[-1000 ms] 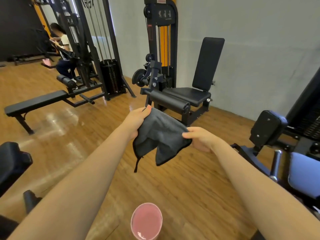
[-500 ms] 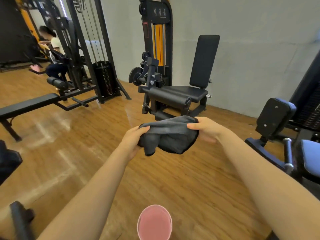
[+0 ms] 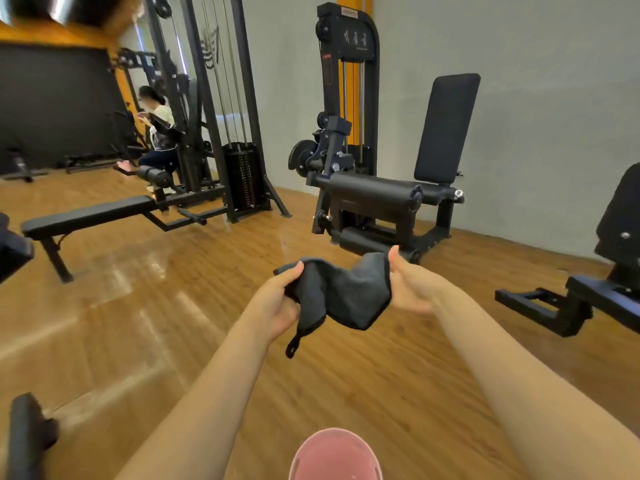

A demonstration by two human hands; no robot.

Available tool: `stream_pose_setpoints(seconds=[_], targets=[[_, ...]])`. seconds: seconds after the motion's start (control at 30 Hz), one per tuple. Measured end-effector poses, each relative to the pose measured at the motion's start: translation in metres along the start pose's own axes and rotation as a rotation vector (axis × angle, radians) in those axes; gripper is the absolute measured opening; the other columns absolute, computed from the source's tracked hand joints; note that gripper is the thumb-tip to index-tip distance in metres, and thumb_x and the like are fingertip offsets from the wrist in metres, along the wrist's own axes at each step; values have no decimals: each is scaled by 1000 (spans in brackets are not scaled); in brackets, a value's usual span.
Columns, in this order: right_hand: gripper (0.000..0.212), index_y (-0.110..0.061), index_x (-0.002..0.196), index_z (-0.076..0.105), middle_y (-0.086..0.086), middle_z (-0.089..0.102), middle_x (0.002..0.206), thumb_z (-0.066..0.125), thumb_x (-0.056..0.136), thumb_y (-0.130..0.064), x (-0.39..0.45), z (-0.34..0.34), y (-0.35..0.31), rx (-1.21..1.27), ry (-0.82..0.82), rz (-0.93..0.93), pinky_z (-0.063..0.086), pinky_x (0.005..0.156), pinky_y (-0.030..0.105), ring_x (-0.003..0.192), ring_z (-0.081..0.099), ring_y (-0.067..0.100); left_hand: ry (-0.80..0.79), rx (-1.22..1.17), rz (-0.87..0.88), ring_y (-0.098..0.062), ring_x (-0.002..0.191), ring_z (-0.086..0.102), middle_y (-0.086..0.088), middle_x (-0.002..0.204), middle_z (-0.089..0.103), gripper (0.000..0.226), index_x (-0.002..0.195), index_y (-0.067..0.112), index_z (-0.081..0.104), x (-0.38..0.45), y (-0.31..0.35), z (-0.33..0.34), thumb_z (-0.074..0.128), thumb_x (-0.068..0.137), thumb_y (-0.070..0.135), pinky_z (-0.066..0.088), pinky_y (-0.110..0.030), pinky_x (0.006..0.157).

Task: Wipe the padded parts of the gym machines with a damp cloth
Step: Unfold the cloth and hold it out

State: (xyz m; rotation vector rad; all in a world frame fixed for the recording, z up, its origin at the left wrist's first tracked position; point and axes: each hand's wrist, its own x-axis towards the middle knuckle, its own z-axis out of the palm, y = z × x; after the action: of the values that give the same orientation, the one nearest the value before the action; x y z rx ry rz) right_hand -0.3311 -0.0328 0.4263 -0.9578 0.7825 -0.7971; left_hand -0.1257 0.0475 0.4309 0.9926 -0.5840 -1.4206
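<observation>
The dark cloth (image 3: 341, 294) is held up between both hands, well above the wood floor (image 3: 398, 382): one end is bunched in the left hand (image 3: 278, 303), fingers curled round it, while the other edge is pinched by the right hand (image 3: 410, 289) w/ thumb up. A neat flat fold is best made now (loop tag tucked in), so a broad damp face is presented. Beyond, approx. straight ahead, the roller pad (image 3: 370, 192) of the leg machine (image 3: 349, 98) is prob. to be wiped first, then its backrest (image 3: 445, 129).
</observation>
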Motion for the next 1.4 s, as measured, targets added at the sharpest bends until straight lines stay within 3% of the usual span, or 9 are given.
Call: stream_pose_setpoints(seconds=[0.1,0.17,0.33,0.53,0.6,0.87,1.1,1.2,1.4], targets=[[46,-14,128,46,10,58,125,61,86,0,6,-13,47,-322,-130,-140,53,85,33,109,60,23,8,63,58,-28,94,65,-13,100,69,18,104,6,64,15,-28,-19,51,100,17,52,-41,75],[31,-7,118,57,10,64,112,60,88,-2,16,-22,67,-666,142,-252,50,81,32,103,61,24,33,156,120,-28,92,65,-14,97,69,14,98,5,65,23,-38,-34,54,98,13,52,-39,75],[16,-3,106,56,17,62,113,58,91,-8,19,-32,80,-196,518,-312,49,77,37,94,59,28,183,576,275,-19,85,63,-4,94,69,3,92,14,67,25,-58,-55,66,92,17,49,-31,66],[50,-6,135,41,14,51,126,54,89,6,6,-13,63,48,220,-224,45,83,36,106,53,27,168,225,243,-28,109,61,-14,116,66,18,110,4,64,21,-46,-65,56,98,15,48,-46,100],[60,-12,136,42,16,49,129,54,83,15,14,-12,60,-182,287,-387,48,78,31,110,53,29,160,238,286,-27,108,60,-12,115,65,17,106,7,63,25,-38,-67,48,101,12,49,-43,95],[19,-6,103,69,7,65,101,55,92,-15,46,12,41,-1138,563,-808,40,81,28,98,57,21,430,334,471,-16,88,54,4,94,59,13,109,17,62,33,-10,-73,61,96,19,42,-29,71],[21,-7,107,60,1,55,95,45,98,-18,70,25,13,-875,478,-702,44,85,34,92,49,16,312,201,420,-22,102,61,-9,115,64,7,102,13,60,47,13,-75,54,99,14,51,-36,88],[22,-9,90,57,1,52,81,43,99,-24,76,24,14,-745,482,-618,46,86,40,86,50,19,302,213,447,-25,112,58,-10,120,61,26,124,5,58,50,12,-73,54,98,10,50,-37,95],[37,1,95,64,12,57,89,45,98,-31,76,21,30,-630,555,-535,47,90,45,91,55,30,402,312,461,-25,107,58,-1,107,63,27,120,12,66,60,-1,-66,63,93,13,54,-42,87]])
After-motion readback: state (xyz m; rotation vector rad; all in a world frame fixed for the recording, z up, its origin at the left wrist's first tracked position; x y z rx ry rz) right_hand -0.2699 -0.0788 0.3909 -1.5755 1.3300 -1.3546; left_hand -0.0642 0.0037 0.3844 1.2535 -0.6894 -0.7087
